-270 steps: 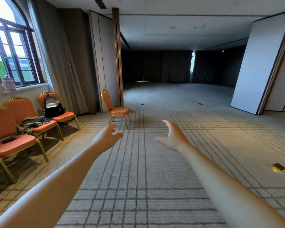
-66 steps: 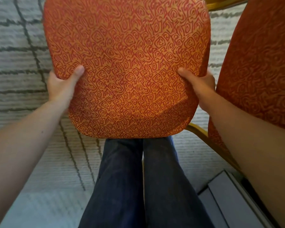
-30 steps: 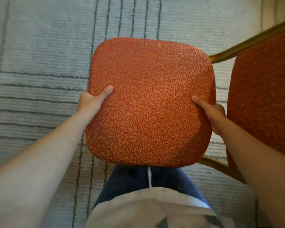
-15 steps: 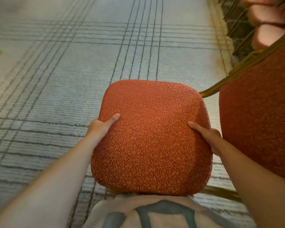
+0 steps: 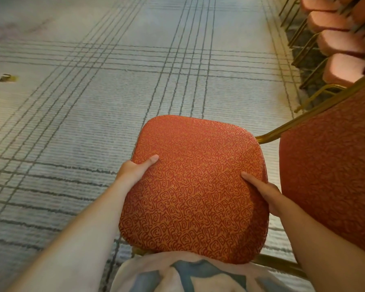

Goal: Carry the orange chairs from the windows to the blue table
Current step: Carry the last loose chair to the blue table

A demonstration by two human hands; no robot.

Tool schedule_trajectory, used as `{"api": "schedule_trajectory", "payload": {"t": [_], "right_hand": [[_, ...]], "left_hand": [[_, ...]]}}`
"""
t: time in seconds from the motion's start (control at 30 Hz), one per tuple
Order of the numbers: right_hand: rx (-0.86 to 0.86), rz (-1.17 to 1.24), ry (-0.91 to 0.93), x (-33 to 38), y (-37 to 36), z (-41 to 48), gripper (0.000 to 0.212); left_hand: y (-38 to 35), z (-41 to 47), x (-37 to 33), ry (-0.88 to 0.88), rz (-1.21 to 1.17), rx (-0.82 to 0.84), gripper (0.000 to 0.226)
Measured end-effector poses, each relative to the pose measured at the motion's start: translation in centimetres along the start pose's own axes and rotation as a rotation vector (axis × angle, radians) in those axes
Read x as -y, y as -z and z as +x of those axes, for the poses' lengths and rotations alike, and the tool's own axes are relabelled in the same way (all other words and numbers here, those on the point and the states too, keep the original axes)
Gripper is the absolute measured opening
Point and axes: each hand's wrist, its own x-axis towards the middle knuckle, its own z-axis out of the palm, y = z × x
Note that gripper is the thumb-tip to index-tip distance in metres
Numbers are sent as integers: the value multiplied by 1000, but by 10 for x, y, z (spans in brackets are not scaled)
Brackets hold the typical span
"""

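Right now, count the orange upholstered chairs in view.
5. One gold-framed orange fabric chair, centre, gripped by left hand and right hand; four more orange chairs in a row, upper right. Others may be hidden.

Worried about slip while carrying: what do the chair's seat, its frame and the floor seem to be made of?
Seat: woven upholstery fabric, matte orange with a red swirl pattern; its puffy rounded edges suggest padding. Frame: likely metal tube with a gold, slightly shiny finish. Floor: low-pile carpet, pale, ribbed, crossed by dark lines.
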Motion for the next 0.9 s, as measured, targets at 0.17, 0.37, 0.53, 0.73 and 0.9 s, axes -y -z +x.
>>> {"api": "schedule_trajectory", "payload": {"t": [0.17,0.37,0.53,0.73,0.9], "right_hand": [[1,6,-9,20,-4,21,89],[-4,37,-40,54,-24,61,90],[-5,48,-48,97,-45,98,86],[-68,79,27,197,-93,158,85],[-114,100,86,308,-122,204,75]], "left_hand": [[-5,21,-14,12,-10,0,88],[-6,79,-42,40,-11,55,88],[-5,139,-71,55,-9,72,85],[21,249,-155,-23,60,42,83],[39,347,-250,-129,16,47,86]]}}
